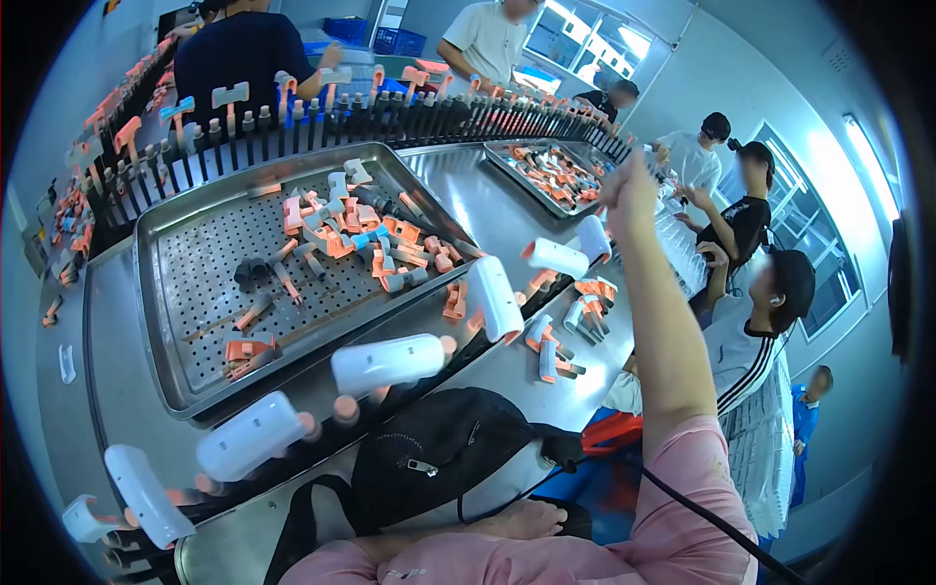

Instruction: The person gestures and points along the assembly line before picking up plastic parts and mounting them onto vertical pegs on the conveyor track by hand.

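Note:
My right hand (632, 185) is raised at the far end of my stretched arm, beside the row of black holders (458, 119). Its fingers look closed; whatever lies between them is too small to make out. Low in front of my body rests my left hand (531, 519), next to a black bag (439, 448). The fingers are curled in and no object shows in them. White glossy shells (388, 363) sit on orange-tipped holders along the near rail. Behind them, a perforated metal tray (195, 283) holds many orange and grey clip parts (336, 229).
A second metal tray (556, 200) of parts stands farther back. Loose clips (585, 317) lie on the metal table (497, 390). Several people stand or sit at the back and right, one in a striped white shirt (746, 361). A black cable (702, 507) crosses my right sleeve.

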Available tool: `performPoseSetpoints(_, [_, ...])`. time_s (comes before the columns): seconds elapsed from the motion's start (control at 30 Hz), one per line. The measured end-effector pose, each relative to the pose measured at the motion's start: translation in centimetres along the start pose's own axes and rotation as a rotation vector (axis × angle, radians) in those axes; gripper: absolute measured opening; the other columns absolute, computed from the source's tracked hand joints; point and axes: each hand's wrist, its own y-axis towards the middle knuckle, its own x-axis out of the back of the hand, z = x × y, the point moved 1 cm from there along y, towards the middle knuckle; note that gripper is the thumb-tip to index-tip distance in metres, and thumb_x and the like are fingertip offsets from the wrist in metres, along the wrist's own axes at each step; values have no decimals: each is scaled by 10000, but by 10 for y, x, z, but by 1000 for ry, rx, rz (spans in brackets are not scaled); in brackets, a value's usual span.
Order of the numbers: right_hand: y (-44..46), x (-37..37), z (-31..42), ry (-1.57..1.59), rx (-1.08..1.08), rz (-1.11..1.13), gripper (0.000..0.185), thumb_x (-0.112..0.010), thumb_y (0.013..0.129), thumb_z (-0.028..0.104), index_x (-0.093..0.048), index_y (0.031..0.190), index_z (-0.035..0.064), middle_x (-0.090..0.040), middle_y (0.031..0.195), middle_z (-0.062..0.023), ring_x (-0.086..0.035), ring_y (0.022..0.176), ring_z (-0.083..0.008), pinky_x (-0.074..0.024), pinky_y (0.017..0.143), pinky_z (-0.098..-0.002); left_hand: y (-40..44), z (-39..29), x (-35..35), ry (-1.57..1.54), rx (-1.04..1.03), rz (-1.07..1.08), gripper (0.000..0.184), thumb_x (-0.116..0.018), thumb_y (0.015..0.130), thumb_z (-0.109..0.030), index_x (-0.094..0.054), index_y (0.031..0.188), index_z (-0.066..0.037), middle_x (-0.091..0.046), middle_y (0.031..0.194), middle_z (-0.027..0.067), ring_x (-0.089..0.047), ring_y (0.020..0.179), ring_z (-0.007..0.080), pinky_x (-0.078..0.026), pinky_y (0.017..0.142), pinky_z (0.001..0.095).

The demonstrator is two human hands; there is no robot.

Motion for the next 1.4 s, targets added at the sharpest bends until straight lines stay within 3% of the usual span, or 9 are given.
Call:
performPoseSetpoints(0.1, [-4,20,-27,-44,-177,2,470,-478,898,392,-283,536,163,-222,470,28,-183,358,-111,-160,359,-271,-2,2,-1,-27,-45,-53,194,-428,889,-232,-467,971,-61,-566,790,117,-582,761,306,-474,625,427])
performPoseSetpoints(0.3, [22,14,13,35,-15,-3,443,-471,902,386,-302,563,157,-234,475,30,-221,384,-107,-162,369,-268,2,1,0,-5,20,56,192,-419,892,-231,-469,964,-59,-566,801,116,-581,762,301,-473,623,421])
performPoseSetpoints(0.47, [11,32,-34,-122,-151,-170,440,-485,892,397,-303,568,162,-237,480,36,-226,380,-102,-165,366,-264,-1,1,1,-96,-14,-28,185,-423,891,-226,-465,947,-55,-566,793,120,-581,759,300,-470,625,413])
performPoseSetpoints(0.5, [10,37,-28,31,-190,-62,430,-486,889,391,-311,571,160,-243,478,34,-224,368,-109,-193,357,-266,0,2,2,-114,-20,-34,183,-423,891,-225,-465,946,-55,-566,792,120,-581,758,300,-470,626,410])
performPoseSetpoints(0.6, [21,27,-25,-54,-84,-43,428,-486,888,385,-312,569,158,-240,473,32,-225,367,-111,-193,356,-267,-3,1,-1,-115,-39,-168,181,-479,859,-216,-492,866,-35,-549,656,137,-590,648,300,-460,540,427])
performPoseSetpoints(0.8, [44,35,-12,10,-68,-10,438,-496,887,387,-302,562,167,-207,483,45,-180,384,-102,-141,372,-268,-1,3,4,-171,-14,-48,214,-436,888,-218,-491,996,-42,-576,821,136,-577,795,315,-461,655,414])
performPoseSetpoints(1.0, [0,32,-31,12,-295,35,425,-518,877,399,-328,569,175,-240,469,53,-217,371,-82,-149,364,-253,-1,6,-3,-190,-26,-139,215,-472,871,-243,-500,953,-46,-574,787,150,-583,760,321,-468,634,427])
performPoseSetpoints(1.2, [-45,-5,-25,-30,-215,28,434,-519,875,404,-320,560,182,-242,474,61,-223,379,-76,-145,359,-242,-7,0,-1,-89,-49,-212,251,-491,869,-252,-516,1032,-61,-598,870,141,-591,832,313,-476,687,417])
performPoseSetpoints(1.4, [-51,-23,-4,-63,-276,34,419,-481,893,387,-362,573,145,-306,467,5,-295,371,-125,-189,372,-272,-6,-9,13,-93,-17,-109,245,-496,867,-244,-529,1025,-59,-597,872,144,-587,843,316,-469,710,416])
